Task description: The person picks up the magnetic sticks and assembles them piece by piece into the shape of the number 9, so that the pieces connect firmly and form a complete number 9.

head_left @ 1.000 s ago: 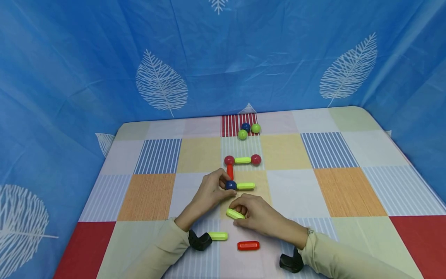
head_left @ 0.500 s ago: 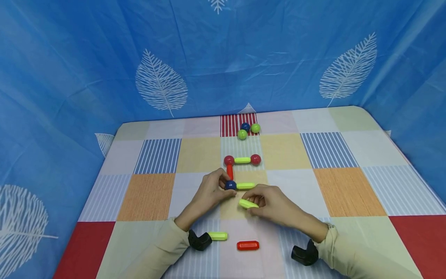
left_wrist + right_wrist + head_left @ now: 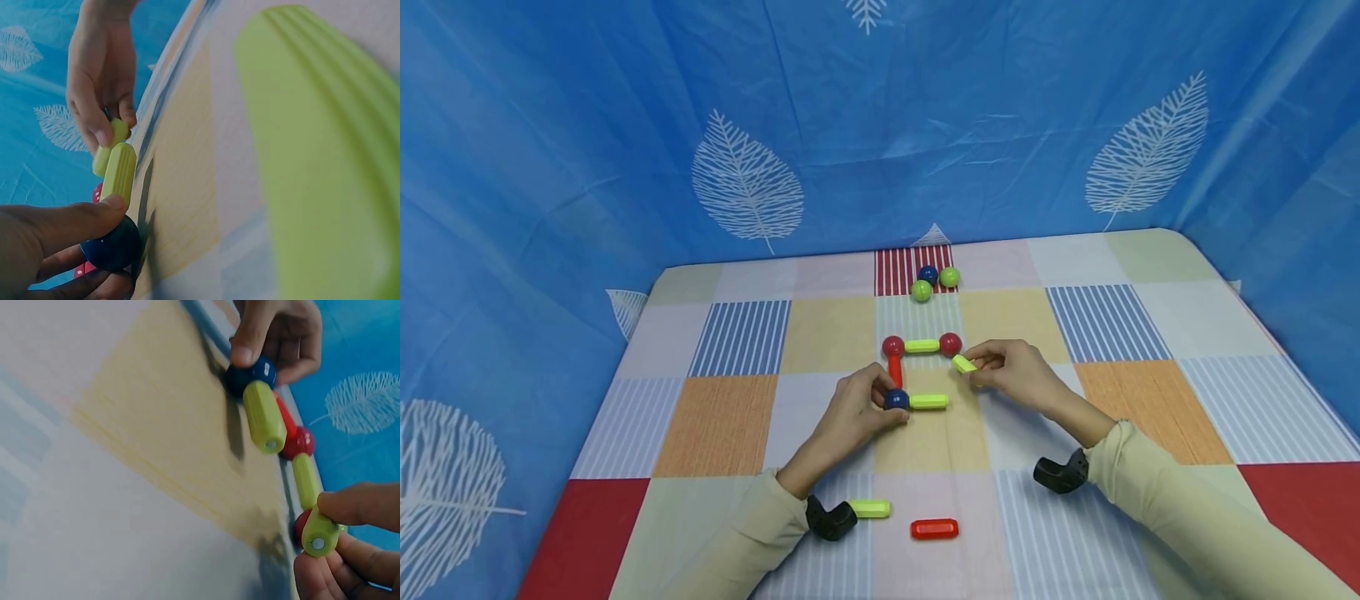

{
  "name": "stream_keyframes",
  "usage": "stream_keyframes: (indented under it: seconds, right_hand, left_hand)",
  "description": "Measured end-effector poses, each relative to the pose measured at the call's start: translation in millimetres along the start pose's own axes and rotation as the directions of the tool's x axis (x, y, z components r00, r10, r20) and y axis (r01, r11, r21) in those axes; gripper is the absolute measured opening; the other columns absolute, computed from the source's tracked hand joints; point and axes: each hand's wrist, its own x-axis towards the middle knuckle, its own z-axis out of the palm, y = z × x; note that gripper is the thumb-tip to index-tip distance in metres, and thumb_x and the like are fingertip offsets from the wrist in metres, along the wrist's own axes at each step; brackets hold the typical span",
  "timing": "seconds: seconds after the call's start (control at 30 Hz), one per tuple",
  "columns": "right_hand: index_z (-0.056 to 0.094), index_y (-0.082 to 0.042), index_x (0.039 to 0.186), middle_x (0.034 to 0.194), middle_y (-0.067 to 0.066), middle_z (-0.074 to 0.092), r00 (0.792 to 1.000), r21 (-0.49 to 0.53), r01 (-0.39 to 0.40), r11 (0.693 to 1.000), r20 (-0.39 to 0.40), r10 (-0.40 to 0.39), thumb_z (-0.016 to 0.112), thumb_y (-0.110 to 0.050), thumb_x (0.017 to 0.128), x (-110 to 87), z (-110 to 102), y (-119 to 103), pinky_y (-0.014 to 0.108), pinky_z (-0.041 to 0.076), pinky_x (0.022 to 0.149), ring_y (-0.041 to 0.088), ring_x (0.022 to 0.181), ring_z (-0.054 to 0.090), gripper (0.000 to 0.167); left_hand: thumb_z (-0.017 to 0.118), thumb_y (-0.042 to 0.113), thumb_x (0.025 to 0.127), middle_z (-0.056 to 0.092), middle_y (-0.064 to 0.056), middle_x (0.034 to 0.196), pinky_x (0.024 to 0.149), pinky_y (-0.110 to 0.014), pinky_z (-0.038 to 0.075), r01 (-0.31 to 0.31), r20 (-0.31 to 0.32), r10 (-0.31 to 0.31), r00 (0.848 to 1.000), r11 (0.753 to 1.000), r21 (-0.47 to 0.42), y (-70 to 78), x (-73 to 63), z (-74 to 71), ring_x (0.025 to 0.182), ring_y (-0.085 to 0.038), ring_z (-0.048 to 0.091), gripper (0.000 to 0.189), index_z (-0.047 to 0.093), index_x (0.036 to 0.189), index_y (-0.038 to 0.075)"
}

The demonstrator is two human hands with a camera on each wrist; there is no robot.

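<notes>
My left hand grips a dark blue ball between thumb and fingers. From that ball a yellow-green magnetic rod sticks out to the right, and a red rod runs back to a red ball. Another yellow-green rod joins this ball to a second red ball. My right hand pinches a loose yellow-green rod, its end right by the second red ball. A metal disc shows in the rod's end in the right wrist view.
Behind the joined pieces sit a blue ball and two green balls. Nearer the front lie a red rod and a yellow-green rod, partly covered by the black left wrist camera. A blue curtain hangs behind the table.
My right hand has carried its yellow-green rod back and to the right, from in front of the blue ball to the second red ball. The left hand has stayed on the blue ball.
</notes>
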Motion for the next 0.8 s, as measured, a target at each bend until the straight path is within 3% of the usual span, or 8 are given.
stream_keyframes:
  seconds: [0.3,0.8]
  right_hand:
    - [0.068,0.002,0.113,0.092,0.009,0.067,0.996,0.053,-0.083,0.995,-0.02,0.084,0.072,-0.012,0.086,13.3,5,5,0.026,0.052,0.064,0.014,0.075,0.062,0.032]
    - [0.066,0.004,0.116,0.095,0.01,0.068,0.989,0.107,-0.149,0.983,0.006,0.149,0.072,-0.014,0.087,13.2,6,2,0.029,0.054,0.068,0.015,0.077,0.066,0.035]
  left_hand:
    - [0.086,0.013,0.075,0.064,-0.004,0.087,0.064,-0.026,0.048,0.004,0.006,-0.004,1.0,1.0,-0.01,-0.3,0.3,-0.2,0.077,-0.019,0.061,0.034,0.063,0.098,0.004]
    - [0.087,0.012,0.074,0.064,-0.004,0.087,0.064,-0.026,0.048,0.006,0.003,-0.006,1.0,1.0,-0.004,0.5,0.1,-1.1,0.077,-0.019,0.061,0.033,0.063,0.097,0.004]
